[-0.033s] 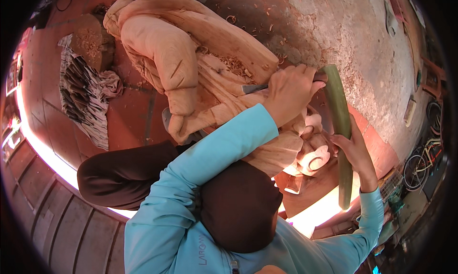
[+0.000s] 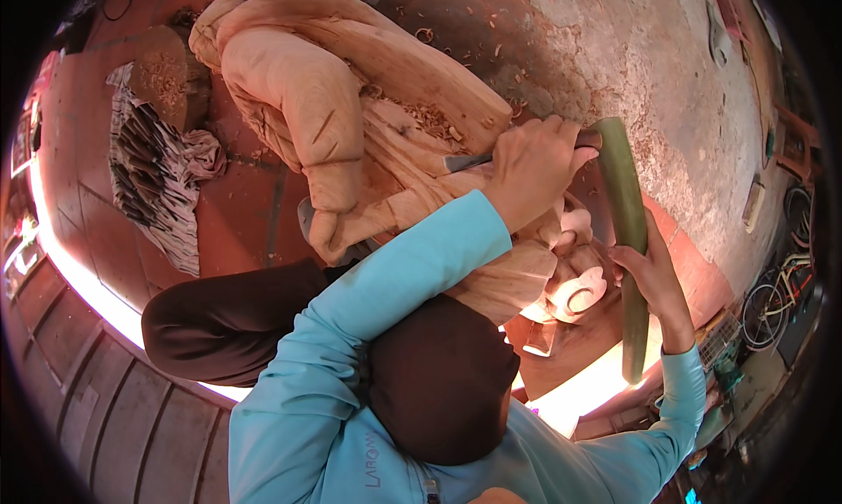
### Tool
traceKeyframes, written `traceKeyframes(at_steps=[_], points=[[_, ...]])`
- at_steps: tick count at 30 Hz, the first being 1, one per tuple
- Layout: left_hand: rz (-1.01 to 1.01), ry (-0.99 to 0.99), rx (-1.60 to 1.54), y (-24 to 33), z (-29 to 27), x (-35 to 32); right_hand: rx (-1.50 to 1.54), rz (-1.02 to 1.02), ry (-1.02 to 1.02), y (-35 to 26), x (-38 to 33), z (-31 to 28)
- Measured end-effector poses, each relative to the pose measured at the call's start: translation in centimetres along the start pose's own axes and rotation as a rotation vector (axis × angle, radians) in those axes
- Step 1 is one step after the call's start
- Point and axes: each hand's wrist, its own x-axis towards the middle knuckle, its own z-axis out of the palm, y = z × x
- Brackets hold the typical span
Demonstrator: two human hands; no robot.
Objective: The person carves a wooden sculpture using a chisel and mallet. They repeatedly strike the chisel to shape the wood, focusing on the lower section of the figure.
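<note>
Warm daylight, blown-out glare along lower edges, fisheye bending, dark rim.

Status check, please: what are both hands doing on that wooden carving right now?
Left hand gripping chisel, blade on wooden carving. Right hand holding green mallet. Shavings litter the carving; nothing blocking.

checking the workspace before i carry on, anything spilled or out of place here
Wood chips lie scattered in the hollow of the wooden carving and on the floor beyond it. Nothing else stands out.

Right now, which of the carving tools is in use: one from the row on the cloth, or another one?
Another one: the chisel gripped in the left hand, its blade against the wooden carving. The right hand holds a green mallet at its handle end. The row of tools lies untouched on the cloth.
</note>
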Motion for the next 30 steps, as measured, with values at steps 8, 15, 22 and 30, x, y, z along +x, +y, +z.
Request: traceKeyframes(at_steps=[8, 15, 22, 30], points=[[0.008, 0.052, 0.005, 0.0, 0.1, 0.1, 0.077, 0.002, 0.023, -0.4, -0.1, 0.4], [-0.016, 0.033, 0.039, -0.2, -0.2, 0.0, -0.026, -0.015, 0.006, -0.3, -0.2, 0.0], [-0.018, 0.078, 0.021, -0.1, -0.2, 0.0, -0.025, -0.023, 0.018, -0.3, -0.5, 0.4], [0.009, 0.108, 0.068, -0.3, -0.5, 0.2, -0.078, 0.026, -0.036, -1.1, 0.0, -0.6]])
